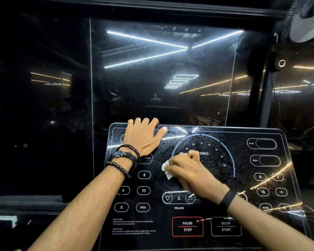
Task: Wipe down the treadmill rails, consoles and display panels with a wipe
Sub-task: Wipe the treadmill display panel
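Observation:
A glossy black treadmill console panel (246,180) with white button outlines and a round distance dial fills the lower middle of the head view. My left hand (143,136) grips the panel's top edge at the upper left, fingers curled over the rim, thumb flat on the glass. My right hand (187,171) holds a crumpled white wipe (166,170) pressed onto the panel at the dial's left side. Most of the wipe is hidden under my fingers. The panel surface shows smears and streaks.
A dark glass wall (161,73) rises right behind the console and mirrors ceiling light strips. A fan (304,19) on a black pole (266,98) stands at the upper right. A dark ledge (25,201) runs at the lower left.

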Action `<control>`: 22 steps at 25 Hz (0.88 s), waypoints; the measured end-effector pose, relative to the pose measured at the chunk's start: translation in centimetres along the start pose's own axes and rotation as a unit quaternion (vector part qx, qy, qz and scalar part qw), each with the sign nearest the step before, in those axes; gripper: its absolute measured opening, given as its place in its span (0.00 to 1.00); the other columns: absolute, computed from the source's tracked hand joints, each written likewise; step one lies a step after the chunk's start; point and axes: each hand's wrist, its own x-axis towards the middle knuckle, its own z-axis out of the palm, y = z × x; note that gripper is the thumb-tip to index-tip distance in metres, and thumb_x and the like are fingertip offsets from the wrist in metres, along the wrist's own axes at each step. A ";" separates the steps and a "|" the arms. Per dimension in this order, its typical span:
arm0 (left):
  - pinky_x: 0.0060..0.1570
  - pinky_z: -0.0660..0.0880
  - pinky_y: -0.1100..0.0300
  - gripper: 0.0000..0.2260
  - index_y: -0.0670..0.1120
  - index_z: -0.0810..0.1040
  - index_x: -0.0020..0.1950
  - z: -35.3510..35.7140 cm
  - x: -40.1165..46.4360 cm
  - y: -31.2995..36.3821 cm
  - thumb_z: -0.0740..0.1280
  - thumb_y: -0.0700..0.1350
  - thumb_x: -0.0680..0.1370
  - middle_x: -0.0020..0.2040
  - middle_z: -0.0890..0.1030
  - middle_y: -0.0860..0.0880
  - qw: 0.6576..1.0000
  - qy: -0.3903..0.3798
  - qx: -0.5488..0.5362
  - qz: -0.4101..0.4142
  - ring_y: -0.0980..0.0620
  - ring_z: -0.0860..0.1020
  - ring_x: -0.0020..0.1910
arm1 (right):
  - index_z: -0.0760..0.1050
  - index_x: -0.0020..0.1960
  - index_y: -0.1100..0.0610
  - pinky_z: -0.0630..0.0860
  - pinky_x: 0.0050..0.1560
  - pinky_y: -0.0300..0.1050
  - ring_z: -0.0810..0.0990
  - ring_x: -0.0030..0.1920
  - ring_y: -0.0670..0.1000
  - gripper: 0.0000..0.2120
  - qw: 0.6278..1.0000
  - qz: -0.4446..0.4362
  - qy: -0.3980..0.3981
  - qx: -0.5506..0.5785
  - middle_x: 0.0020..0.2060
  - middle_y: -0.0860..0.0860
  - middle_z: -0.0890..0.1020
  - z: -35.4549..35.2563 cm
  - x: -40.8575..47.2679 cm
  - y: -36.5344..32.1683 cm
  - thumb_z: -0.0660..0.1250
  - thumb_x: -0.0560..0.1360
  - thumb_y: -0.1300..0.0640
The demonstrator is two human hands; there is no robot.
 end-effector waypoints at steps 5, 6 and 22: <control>0.56 0.67 0.47 0.31 0.51 0.73 0.64 0.1 0.0 0.1 0.40 0.66 0.79 0.55 0.79 0.48 1.000 0.003 0.010 -0.003 0.44 0.74 0.53 | 0.81 0.51 0.54 0.55 0.54 0.42 0.75 0.47 0.51 0.09 0.957 0.251 0.145 0.015 0.44 0.49 0.77 -1.1 4.2 3.3 0.73 0.74 0.66; 0.56 0.67 0.47 0.33 0.51 0.73 0.63 0.1 0.0 0.1 0.38 0.66 0.77 0.54 0.79 0.48 1.000 0.008 0.011 -0.004 0.44 0.74 0.52 | 0.81 0.51 0.55 0.57 0.55 0.43 0.75 0.47 0.51 0.10 0.976 0.189 0.111 0.010 0.44 0.49 0.78 0.1 3.9 2.1 0.72 0.74 0.67; 0.58 0.64 0.50 0.38 0.52 0.68 0.75 -0.8 -0.3 -0.4 0.35 0.54 0.69 0.59 0.78 0.48 1.000 0.004 0.007 0.018 0.46 0.73 0.54 | 0.80 0.49 0.55 0.58 0.49 0.48 0.75 0.46 0.54 0.13 0.984 0.153 0.094 0.007 0.44 0.50 0.76 0.0 8.3 2.4 0.70 0.70 0.70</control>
